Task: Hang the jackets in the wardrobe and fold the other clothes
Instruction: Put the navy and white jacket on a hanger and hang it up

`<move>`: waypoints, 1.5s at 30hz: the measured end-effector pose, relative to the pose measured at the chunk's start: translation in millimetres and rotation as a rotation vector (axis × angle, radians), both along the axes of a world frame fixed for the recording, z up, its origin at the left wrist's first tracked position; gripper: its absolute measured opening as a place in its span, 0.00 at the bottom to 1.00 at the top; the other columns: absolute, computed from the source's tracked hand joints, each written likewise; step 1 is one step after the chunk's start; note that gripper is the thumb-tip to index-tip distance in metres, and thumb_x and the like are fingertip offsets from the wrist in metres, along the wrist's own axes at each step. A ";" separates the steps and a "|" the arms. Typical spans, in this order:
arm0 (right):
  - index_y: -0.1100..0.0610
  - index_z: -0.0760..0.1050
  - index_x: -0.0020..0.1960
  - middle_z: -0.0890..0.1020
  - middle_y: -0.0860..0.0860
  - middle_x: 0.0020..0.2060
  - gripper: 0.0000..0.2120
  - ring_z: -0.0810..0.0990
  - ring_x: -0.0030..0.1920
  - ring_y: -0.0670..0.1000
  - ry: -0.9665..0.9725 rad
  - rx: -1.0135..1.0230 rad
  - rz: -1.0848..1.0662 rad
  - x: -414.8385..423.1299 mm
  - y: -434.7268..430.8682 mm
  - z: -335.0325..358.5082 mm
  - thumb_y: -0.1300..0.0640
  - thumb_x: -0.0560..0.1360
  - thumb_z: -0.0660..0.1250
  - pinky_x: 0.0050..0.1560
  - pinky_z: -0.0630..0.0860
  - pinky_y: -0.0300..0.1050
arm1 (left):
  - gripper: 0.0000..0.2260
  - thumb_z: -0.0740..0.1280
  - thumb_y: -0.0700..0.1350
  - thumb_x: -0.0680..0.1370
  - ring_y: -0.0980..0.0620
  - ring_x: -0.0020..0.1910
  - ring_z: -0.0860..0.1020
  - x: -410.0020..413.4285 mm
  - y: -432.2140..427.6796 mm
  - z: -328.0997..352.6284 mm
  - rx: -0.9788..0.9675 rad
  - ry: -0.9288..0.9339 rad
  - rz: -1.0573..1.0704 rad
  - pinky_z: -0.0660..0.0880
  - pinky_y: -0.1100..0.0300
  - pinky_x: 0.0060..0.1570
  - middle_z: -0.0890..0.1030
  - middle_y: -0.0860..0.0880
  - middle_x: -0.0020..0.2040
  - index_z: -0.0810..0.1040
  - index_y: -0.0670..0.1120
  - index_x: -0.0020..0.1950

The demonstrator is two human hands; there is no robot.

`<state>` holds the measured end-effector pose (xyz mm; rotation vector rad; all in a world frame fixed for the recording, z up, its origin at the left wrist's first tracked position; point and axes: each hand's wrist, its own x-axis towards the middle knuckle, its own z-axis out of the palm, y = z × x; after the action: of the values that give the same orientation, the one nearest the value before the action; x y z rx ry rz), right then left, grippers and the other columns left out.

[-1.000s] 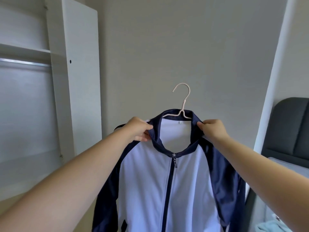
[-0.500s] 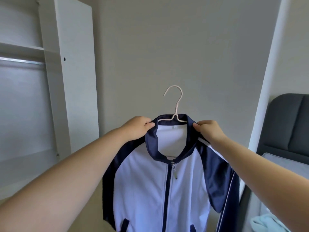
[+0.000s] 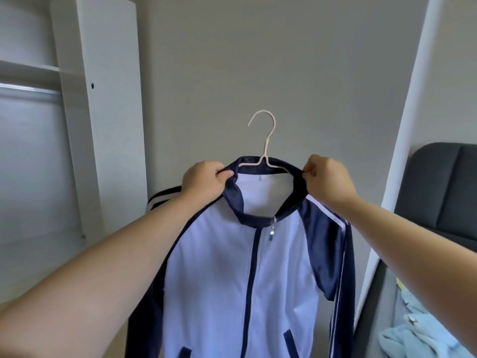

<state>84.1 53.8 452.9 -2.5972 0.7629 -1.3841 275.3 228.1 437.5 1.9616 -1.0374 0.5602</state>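
Note:
A white and navy zip jacket (image 3: 232,280) hangs on a pale wire hanger (image 3: 265,140), held up in front of me against the grey wall. My left hand (image 3: 204,180) pinches the left side of the navy collar. My right hand (image 3: 326,180) pinches the collar's right side. The hanger's hook stands free above the collar, pointing left. The open white wardrobe (image 3: 103,112) is at the left, with its metal rail (image 3: 28,89) bare under a shelf.
A white wardrobe side panel (image 3: 402,151) runs down the right. Behind it is a dark padded headboard (image 3: 444,187), and light blue clothing (image 3: 413,337) lies at the lower right.
Both hands lifted the jacket slightly and spread the collar wider. The sleeves with white stripes came more into view as the jacket swung.

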 end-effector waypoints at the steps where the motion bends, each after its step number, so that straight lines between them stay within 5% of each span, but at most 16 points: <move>1: 0.57 0.75 0.39 0.76 0.48 0.31 0.07 0.74 0.36 0.55 -0.053 0.016 0.009 -2.8 -2.0 1.3 0.67 0.70 0.63 0.36 0.64 0.42 | 0.15 0.64 0.50 0.78 0.45 0.34 0.72 2.5 3.6 1.5 -0.019 -0.018 0.032 0.66 0.56 0.34 0.74 0.47 0.31 0.72 0.44 0.33; 8: 0.55 0.76 0.56 0.79 0.49 0.44 0.08 0.76 0.46 0.50 0.060 0.238 0.200 -12.2 -12.9 -7.2 0.60 0.77 0.63 0.47 0.67 0.39 | 0.13 0.64 0.48 0.78 0.40 0.39 0.75 13.0 14.4 4.8 -0.044 -0.062 0.043 0.69 0.52 0.38 0.77 0.43 0.36 0.75 0.40 0.39; 10: 0.54 0.76 0.48 0.79 0.49 0.42 0.02 0.76 0.45 0.52 0.299 0.287 0.168 -8.1 -15.8 -11.1 0.58 0.76 0.65 0.43 0.69 0.41 | 0.13 0.64 0.48 0.78 0.41 0.39 0.75 14.1 13.7 2.7 -0.040 -0.051 0.043 0.68 0.54 0.37 0.77 0.44 0.35 0.75 0.41 0.39; 13: 0.56 0.68 0.31 0.72 0.50 0.29 0.15 0.70 0.36 0.53 0.454 0.224 0.110 -4.4 -17.3 -19.3 0.61 0.76 0.65 0.31 0.64 0.38 | 0.12 0.64 0.47 0.78 0.41 0.39 0.75 16.4 13.0 -5.1 -0.041 -0.008 0.045 0.68 0.54 0.37 0.77 0.43 0.35 0.75 0.40 0.40; 17: 0.62 0.75 0.35 0.73 0.51 0.30 0.13 0.69 0.34 0.50 0.245 0.284 0.230 -5.0 -21.1 -25.0 0.59 0.77 0.66 0.30 0.65 0.31 | 0.12 0.63 0.44 0.79 0.44 0.37 0.71 23.0 14.8 -9.1 -0.125 0.090 0.020 0.64 0.55 0.36 0.75 0.38 0.36 0.74 0.37 0.40; 20: 0.57 0.76 0.41 0.76 0.48 0.33 0.10 0.73 0.34 0.47 0.253 0.440 0.235 -11.0 -29.0 -34.4 0.50 0.75 0.69 0.32 0.68 0.34 | 0.14 0.63 0.44 0.79 0.45 0.35 0.68 28.6 16.7 -9.1 -0.164 0.132 0.034 0.61 0.55 0.35 0.71 0.43 0.32 0.70 0.41 0.35; 23: 0.58 0.75 0.52 0.79 0.52 0.43 0.15 0.78 0.44 0.53 0.409 0.427 0.105 -20.5 -44.4 -48.1 0.58 0.68 0.76 0.44 0.74 0.44 | 0.11 0.63 0.43 0.79 0.44 0.37 0.71 37.7 18.9 -13.8 -0.190 0.159 0.060 0.63 0.56 0.36 0.72 0.47 0.32 0.73 0.41 0.38; 26: 0.62 0.77 0.46 0.79 0.57 0.40 0.09 0.81 0.44 0.60 0.511 0.455 0.002 -29.0 -59.4 -56.4 0.68 0.67 0.72 0.45 0.77 0.48 | 0.12 0.63 0.43 0.79 0.44 0.36 0.69 43.5 18.4 -18.9 -0.216 0.179 0.078 0.62 0.56 0.35 0.69 0.47 0.31 0.72 0.39 0.37; 28: 0.63 0.78 0.43 0.78 0.56 0.33 0.05 0.79 0.34 0.56 0.413 0.600 0.071 -35.5 -65.9 -58.2 0.71 0.69 0.69 0.37 0.79 0.43 | 0.14 0.63 0.43 0.79 0.44 0.35 0.67 45.1 16.8 -21.7 -0.223 0.186 0.090 0.60 0.56 0.34 0.67 0.48 0.29 0.68 0.42 0.34; 32: 0.64 0.80 0.44 0.78 0.54 0.33 0.10 0.76 0.34 0.52 -0.197 0.714 -0.005 -44.5 -81.7 -71.4 0.73 0.72 0.61 0.33 0.74 0.36 | 0.13 0.62 0.43 0.79 0.45 0.36 0.67 46.3 13.4 -25.0 -0.255 0.237 0.098 0.60 0.56 0.35 0.67 0.49 0.29 0.68 0.43 0.34; 35: 0.61 0.80 0.43 0.80 0.58 0.39 0.15 0.78 0.41 0.56 -0.004 0.630 -0.198 -41.9 -87.1 -91.6 0.73 0.70 0.56 0.41 0.72 0.42 | 0.13 0.62 0.44 0.79 0.44 0.36 0.68 36.1 3.5 -30.9 -0.215 0.238 0.084 0.61 0.56 0.35 0.67 0.48 0.30 0.68 0.43 0.35; 38: 0.59 0.76 0.59 0.80 0.58 0.53 0.21 0.77 0.51 0.58 -0.106 0.590 -0.287 -31.8 -78.5 -92.5 0.70 0.71 0.55 0.48 0.71 0.44 | 0.11 0.62 0.44 0.79 0.44 0.37 0.69 28.3 -5.1 -42.0 -0.175 0.213 0.070 0.62 0.57 0.36 0.70 0.46 0.33 0.71 0.41 0.37; 41: 0.57 0.74 0.63 0.79 0.55 0.57 0.23 0.77 0.56 0.57 -0.218 0.486 -0.114 -12.2 -60.7 -79.5 0.68 0.71 0.54 0.53 0.69 0.42 | 0.11 0.62 0.44 0.79 0.43 0.37 0.70 28.3 -7.9 -50.8 -0.152 0.212 0.071 0.63 0.56 0.37 0.72 0.46 0.34 0.73 0.40 0.39; 45: 0.57 0.78 0.56 0.81 0.51 0.52 0.17 0.76 0.53 0.52 -0.015 0.422 0.151 15.6 -37.4 -71.0 0.65 0.74 0.55 0.50 0.67 0.39 | 0.11 0.62 0.43 0.79 0.44 0.38 0.70 24.7 -13.0 -53.8 -0.142 0.223 0.049 0.63 0.57 0.37 0.71 0.47 0.33 0.73 0.41 0.39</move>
<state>99.6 16.4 381.9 -2.2616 0.7444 -1.0638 300.0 215.1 383.6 1.8787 -0.7920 0.4187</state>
